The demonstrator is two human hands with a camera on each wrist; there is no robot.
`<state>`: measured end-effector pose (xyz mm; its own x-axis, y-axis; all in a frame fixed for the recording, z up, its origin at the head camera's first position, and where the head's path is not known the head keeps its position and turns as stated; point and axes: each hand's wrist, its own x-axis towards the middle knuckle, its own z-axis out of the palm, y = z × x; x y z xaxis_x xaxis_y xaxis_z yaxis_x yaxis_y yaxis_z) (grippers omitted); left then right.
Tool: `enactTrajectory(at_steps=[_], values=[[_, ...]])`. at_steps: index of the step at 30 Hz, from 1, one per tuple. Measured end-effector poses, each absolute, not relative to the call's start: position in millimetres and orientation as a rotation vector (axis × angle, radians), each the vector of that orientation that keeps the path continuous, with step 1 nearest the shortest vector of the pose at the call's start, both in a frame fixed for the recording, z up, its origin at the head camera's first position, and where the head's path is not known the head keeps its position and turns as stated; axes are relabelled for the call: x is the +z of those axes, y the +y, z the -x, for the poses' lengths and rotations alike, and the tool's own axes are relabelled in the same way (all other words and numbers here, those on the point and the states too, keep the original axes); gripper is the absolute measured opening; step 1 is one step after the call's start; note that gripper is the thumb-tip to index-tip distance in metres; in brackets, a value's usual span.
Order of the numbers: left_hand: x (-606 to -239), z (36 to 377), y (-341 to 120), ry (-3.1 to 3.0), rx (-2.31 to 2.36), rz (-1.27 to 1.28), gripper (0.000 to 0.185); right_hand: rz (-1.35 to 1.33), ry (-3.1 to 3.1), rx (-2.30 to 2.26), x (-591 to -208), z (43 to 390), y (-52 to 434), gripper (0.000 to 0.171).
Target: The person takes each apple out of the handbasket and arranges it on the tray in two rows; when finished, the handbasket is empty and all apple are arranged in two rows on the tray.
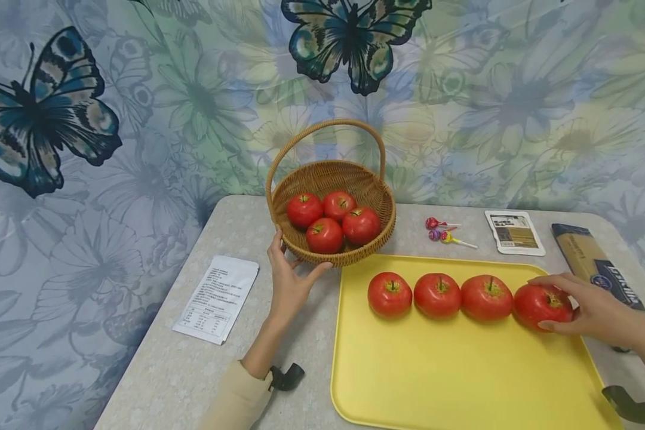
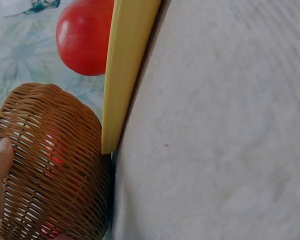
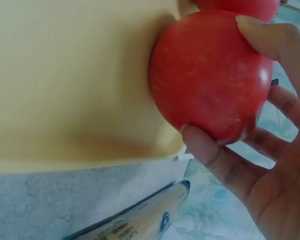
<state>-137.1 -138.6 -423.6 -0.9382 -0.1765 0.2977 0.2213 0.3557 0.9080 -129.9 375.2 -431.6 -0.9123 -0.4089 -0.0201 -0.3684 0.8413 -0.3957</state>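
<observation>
My left hand (image 1: 291,282) holds the wicker basket (image 1: 330,258) at its near left side, thumb along the front and fingers at the left. In the left wrist view the thumb (image 2: 2,159) lies against the weave. Several red apples (image 1: 325,236) sit inside the basket under its tall arched handle. On the yellow tray (image 1: 441,370) a row of red apples (image 1: 437,295) runs along the far half. My right hand (image 1: 596,306) grips the rightmost apple (image 1: 540,306), its thumb and fingers spread around it, as the right wrist view also shows (image 3: 210,75).
A white printed packet (image 1: 217,298) lies left of the basket. Behind the tray are several lollipops (image 1: 445,234) and a small white-edged pack (image 1: 514,233). A brown and dark packet (image 1: 596,263) lies at the right, close to my right hand. A patterned cloth hangs behind the table.
</observation>
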Motion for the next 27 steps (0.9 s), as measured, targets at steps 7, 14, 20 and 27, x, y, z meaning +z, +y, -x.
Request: enactTrajectory(at_steps=[7, 14, 20, 27], values=[[-424, 136, -141, -2.259, -1.612, 0.050, 0.109, 0.590, 2.878, -0.456, -427, 132, 369, 0.080], [-422, 136, -139, -2.279, -1.614, 0.042, 0.109, 0.567, 2.856, -0.445, -414, 138, 365, 0.099], [-443, 147, -145, -2.268, -1.592, 0.031, 0.115, 0.838, 2.915, -0.561, -371, 162, 321, 0.092], [-459, 154, -150, -2.269, -1.559, 0.031, 0.115, 1.154, 2.789, -0.709, -330, 209, 216, 0.073]])
